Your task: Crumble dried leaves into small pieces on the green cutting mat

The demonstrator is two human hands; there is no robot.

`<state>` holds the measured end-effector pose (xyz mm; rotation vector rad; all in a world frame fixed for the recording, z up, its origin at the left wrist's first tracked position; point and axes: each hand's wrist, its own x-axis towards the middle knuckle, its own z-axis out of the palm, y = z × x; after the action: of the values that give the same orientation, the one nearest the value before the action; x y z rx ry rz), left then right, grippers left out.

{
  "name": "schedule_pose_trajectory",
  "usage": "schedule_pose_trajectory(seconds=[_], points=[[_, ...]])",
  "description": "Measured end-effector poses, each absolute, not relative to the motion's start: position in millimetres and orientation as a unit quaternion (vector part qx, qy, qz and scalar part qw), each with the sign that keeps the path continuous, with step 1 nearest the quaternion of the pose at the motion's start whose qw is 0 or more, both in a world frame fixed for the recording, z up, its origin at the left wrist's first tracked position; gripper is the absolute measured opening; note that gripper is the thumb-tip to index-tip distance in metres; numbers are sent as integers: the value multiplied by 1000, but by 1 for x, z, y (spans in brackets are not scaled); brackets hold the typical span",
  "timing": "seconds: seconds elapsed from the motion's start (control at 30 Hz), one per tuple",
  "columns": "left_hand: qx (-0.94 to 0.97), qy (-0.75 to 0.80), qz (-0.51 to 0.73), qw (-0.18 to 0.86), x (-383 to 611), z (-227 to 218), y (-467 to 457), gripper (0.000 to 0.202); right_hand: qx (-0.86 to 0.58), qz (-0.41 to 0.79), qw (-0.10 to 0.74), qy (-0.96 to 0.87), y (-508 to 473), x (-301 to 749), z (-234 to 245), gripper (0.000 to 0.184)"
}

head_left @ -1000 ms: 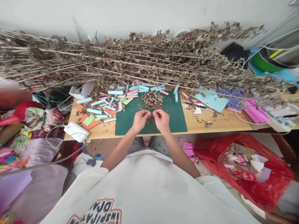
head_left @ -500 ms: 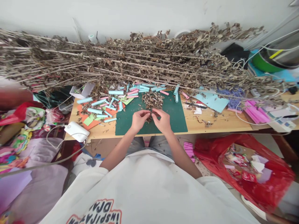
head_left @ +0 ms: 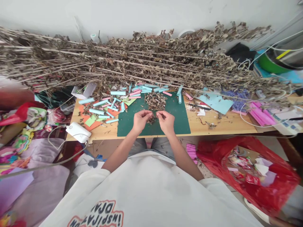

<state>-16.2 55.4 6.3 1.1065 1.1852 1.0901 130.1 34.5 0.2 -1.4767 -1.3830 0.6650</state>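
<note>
Both my hands are over the green cutting mat [head_left: 180, 121] on the wooden table. My left hand [head_left: 140, 120] and my right hand [head_left: 167, 121] are curled, fingertips pinched toward each other on a small clump of dried brown leaves [head_left: 151, 119] between them. Just beyond the hands a loose heap of dried leaf bits [head_left: 155, 101] lies on the mat. Rolled blue and pink paper tubes [head_left: 111, 104] are scattered at the mat's far left edge.
A long bundle of dried stalks [head_left: 132, 66] runs across the whole back of the table. A white device with a cable [head_left: 78, 132] sits at the left front corner. A red plastic bag [head_left: 251, 170] of scraps lies on the floor at right. Pink paper strips [head_left: 258, 115] lie at right.
My hands stay over the mat with only small finger movements; the fingertips came together, then parted slightly around the leaf clump. The view shifted slightly.
</note>
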Motion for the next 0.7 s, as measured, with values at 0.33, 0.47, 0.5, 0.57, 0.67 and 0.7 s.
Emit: schedule_pose_trajectory(seconds=[0.33, 0.47, 0.5, 0.57, 0.67, 0.7], points=[[501, 525, 443, 527, -18, 2, 56, 28, -577, 221, 401, -677, 40, 139, -4, 22], [490, 508, 450, 547, -15, 1, 55, 26, -549, 254, 429, -671, 37, 137, 8, 22], [486, 503, 454, 552, -15, 1, 55, 24, -543, 262, 435, -669, 36, 137, 10, 21], [482, 498, 453, 561, -15, 1, 55, 21, -538, 266, 439, -668, 36, 136, 12, 18], [489, 503, 440, 560, -16, 1, 55, 22, -538, 249, 437, -676, 36, 136, 9, 18], [492, 508, 435, 558, -17, 2, 55, 22, -538, 241, 433, -682, 35, 136, 8, 19]])
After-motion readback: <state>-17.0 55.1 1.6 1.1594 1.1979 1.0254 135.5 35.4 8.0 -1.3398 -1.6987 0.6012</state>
